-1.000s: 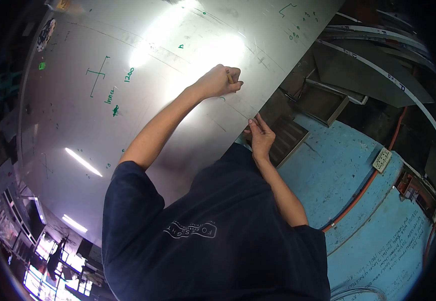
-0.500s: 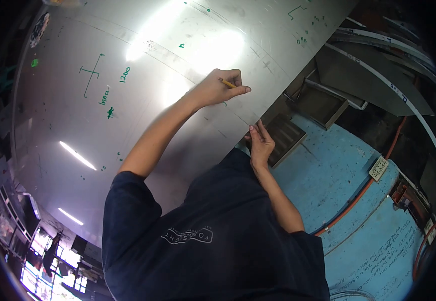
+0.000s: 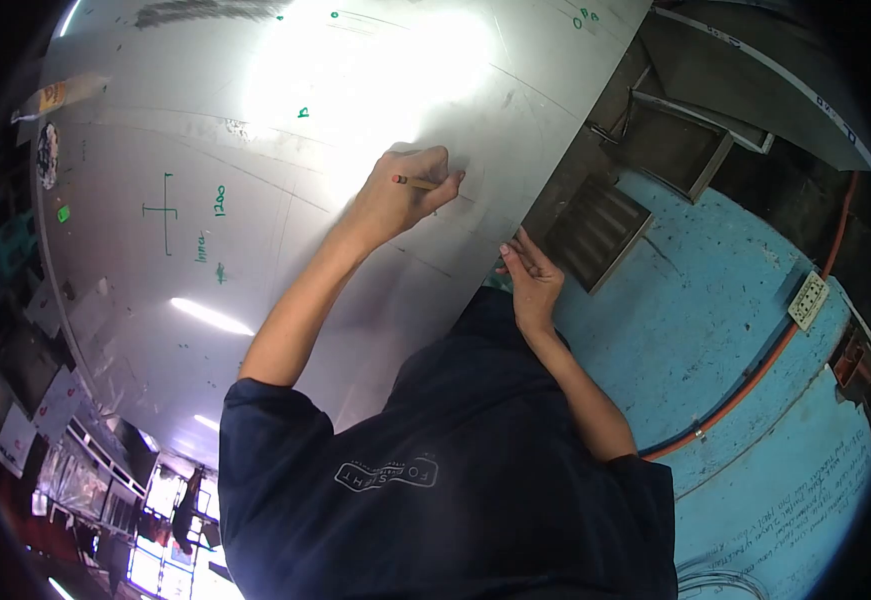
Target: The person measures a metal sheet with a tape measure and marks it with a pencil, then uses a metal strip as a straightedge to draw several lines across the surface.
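Here's the yellow pencil (image 3: 415,183), over the broad metal sheet (image 3: 385,290), gripped by the left hand (image 3: 390,200) with fingers curled tight around it. Its pinkish eraser end pokes out toward the left; the shaft runs across the hand, dipping slightly toward the right, and the writing end is lost among the fingers. The left hand is clearly the nearer one, actually holding it. Down and to the right, at the sheet's slanting edge, is the right hand (image 3: 537,290), thumb and fingers drawn close together; whether they pinch the edge or just touch it, I can't tell.

And what a surface: smooth, grey, glossy, throwing back white glare, with thin dark lines and green handwriting (image 3: 220,201) off to the left. Past the edge, a dark ribbed metal panel (image 3: 595,235) lies beside a squared, shallow metal frame (image 3: 673,150). Scuffed, speckled blue paint covers the surface (image 3: 695,270) below, crossed by a smooth, curving orange cable (image 3: 755,378) that meets a pale, blocky outlet (image 3: 807,301).
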A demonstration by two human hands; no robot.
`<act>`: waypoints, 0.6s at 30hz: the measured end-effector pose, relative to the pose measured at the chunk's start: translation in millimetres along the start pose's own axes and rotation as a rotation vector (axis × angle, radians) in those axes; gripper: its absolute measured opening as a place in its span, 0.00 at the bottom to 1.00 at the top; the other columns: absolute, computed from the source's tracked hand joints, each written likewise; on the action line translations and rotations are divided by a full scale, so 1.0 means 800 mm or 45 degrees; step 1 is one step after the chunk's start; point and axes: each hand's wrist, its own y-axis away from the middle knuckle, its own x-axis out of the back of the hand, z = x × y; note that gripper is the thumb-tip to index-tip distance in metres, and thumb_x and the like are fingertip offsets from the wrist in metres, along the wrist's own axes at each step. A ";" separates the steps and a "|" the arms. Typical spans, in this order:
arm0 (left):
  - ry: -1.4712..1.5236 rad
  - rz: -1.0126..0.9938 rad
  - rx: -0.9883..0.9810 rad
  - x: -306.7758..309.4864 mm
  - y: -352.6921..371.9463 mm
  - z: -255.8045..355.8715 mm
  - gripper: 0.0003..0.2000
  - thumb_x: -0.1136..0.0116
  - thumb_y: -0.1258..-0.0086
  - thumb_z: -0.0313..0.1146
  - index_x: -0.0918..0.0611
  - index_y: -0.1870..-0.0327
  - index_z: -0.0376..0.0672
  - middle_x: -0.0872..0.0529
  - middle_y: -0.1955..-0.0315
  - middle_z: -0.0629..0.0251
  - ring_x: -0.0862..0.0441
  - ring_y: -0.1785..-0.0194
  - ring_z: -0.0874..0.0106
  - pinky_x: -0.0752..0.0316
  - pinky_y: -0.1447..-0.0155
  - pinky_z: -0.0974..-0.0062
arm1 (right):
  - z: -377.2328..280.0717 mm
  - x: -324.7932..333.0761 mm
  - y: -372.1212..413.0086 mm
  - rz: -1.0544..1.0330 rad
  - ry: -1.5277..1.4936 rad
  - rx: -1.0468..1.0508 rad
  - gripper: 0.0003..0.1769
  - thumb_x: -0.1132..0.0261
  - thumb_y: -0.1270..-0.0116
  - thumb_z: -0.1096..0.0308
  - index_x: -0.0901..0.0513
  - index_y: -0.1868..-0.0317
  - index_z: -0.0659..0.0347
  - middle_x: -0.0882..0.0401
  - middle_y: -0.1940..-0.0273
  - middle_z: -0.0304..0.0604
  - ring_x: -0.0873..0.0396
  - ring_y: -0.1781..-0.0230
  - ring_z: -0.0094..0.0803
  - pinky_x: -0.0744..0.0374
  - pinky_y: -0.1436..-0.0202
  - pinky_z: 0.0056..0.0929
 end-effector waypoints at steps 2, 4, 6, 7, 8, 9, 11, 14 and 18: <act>0.013 0.001 0.033 0.001 -0.002 0.003 0.18 0.31 0.32 0.30 0.30 0.77 0.38 0.25 0.85 0.58 0.30 0.82 0.65 0.35 0.74 0.64 | -0.001 0.000 -0.001 -0.013 0.004 -0.005 0.21 0.31 0.30 0.78 0.19 0.37 0.68 0.12 0.51 0.50 0.14 0.57 0.25 0.11 0.60 0.25; 0.000 -0.014 0.066 0.003 -0.003 0.009 0.17 0.31 0.32 0.30 0.29 0.77 0.38 0.22 0.83 0.58 0.28 0.81 0.65 0.33 0.73 0.65 | -0.003 -0.001 -0.001 -0.008 0.003 -0.028 0.21 0.31 0.30 0.77 0.19 0.37 0.68 0.12 0.52 0.49 0.14 0.57 0.25 0.11 0.60 0.25; -0.030 -0.023 0.062 0.007 -0.005 0.014 0.16 0.31 0.32 0.30 0.28 0.76 0.38 0.21 0.82 0.58 0.26 0.81 0.64 0.32 0.73 0.65 | -0.006 -0.002 -0.003 -0.020 0.007 -0.018 0.20 0.31 0.30 0.77 0.19 0.38 0.68 0.12 0.52 0.49 0.14 0.57 0.25 0.11 0.60 0.25; -0.052 -0.038 0.058 0.007 -0.005 0.015 0.16 0.31 0.32 0.30 0.27 0.76 0.38 0.19 0.81 0.58 0.23 0.80 0.64 0.30 0.72 0.66 | -0.006 -0.002 -0.002 -0.023 0.016 -0.010 0.20 0.31 0.30 0.77 0.18 0.38 0.68 0.12 0.52 0.49 0.14 0.57 0.25 0.11 0.60 0.25; -0.052 -0.035 0.061 0.007 -0.004 0.015 0.16 0.31 0.32 0.30 0.27 0.76 0.38 0.19 0.81 0.58 0.23 0.80 0.64 0.30 0.72 0.66 | -0.006 -0.001 -0.001 -0.027 0.016 -0.011 0.20 0.31 0.30 0.77 0.18 0.38 0.68 0.12 0.52 0.49 0.14 0.57 0.25 0.11 0.60 0.25; -0.051 -0.036 0.070 0.006 -0.005 0.014 0.15 0.31 0.32 0.30 0.26 0.76 0.38 0.18 0.81 0.58 0.21 0.79 0.64 0.29 0.72 0.66 | -0.005 0.000 -0.002 -0.030 0.001 -0.014 0.20 0.31 0.30 0.77 0.18 0.38 0.68 0.12 0.52 0.49 0.14 0.57 0.26 0.11 0.60 0.25; -0.048 -0.034 0.079 0.007 -0.005 0.016 0.15 0.31 0.32 0.30 0.26 0.76 0.37 0.17 0.80 0.58 0.19 0.78 0.63 0.27 0.71 0.66 | -0.005 0.001 -0.002 -0.034 -0.012 -0.016 0.20 0.31 0.29 0.78 0.18 0.38 0.68 0.12 0.52 0.49 0.14 0.57 0.26 0.11 0.60 0.25; -0.122 -0.075 0.113 0.009 -0.007 0.019 0.15 0.31 0.33 0.30 0.26 0.75 0.37 0.16 0.80 0.58 0.18 0.77 0.63 0.27 0.72 0.66 | -0.007 0.000 -0.002 -0.031 -0.010 -0.031 0.20 0.31 0.30 0.77 0.18 0.38 0.68 0.12 0.52 0.49 0.14 0.56 0.26 0.11 0.60 0.26; -0.092 0.116 -0.134 -0.007 -0.006 0.004 0.15 0.31 0.31 0.30 0.25 0.76 0.39 0.24 0.85 0.64 0.31 0.81 0.74 0.34 0.73 0.71 | -0.007 -0.001 -0.002 -0.040 -0.022 -0.022 0.21 0.31 0.29 0.77 0.19 0.38 0.69 0.12 0.51 0.50 0.14 0.56 0.26 0.11 0.60 0.26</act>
